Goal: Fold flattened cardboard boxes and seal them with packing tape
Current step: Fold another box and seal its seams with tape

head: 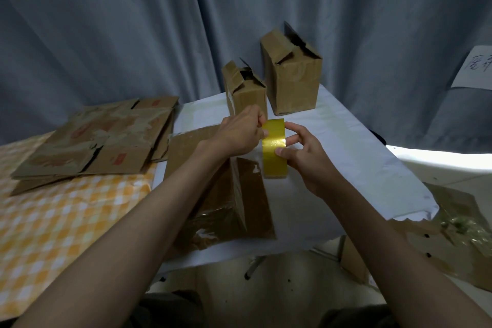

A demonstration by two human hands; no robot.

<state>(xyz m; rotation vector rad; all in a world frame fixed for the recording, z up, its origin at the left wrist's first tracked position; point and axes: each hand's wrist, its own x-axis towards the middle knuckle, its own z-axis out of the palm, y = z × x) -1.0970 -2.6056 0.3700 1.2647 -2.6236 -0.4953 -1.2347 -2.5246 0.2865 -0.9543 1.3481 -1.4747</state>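
Hands hold the yellow tape roll point(274, 152) above the cardboard box point(239, 194): right hand point(306, 160) grips the roll, left hand point(239, 136) pinches its top edge.

A single wide-angle camera sits at the person's head height and looks forward and down along both forearms. The white-covered table point(346, 146) fills the near centre, close below the lens. The grey curtain point(133, 21) closes the far field. Straight lines bow toward the frame edges. The floor point(266, 287) shows under the table's near edge.
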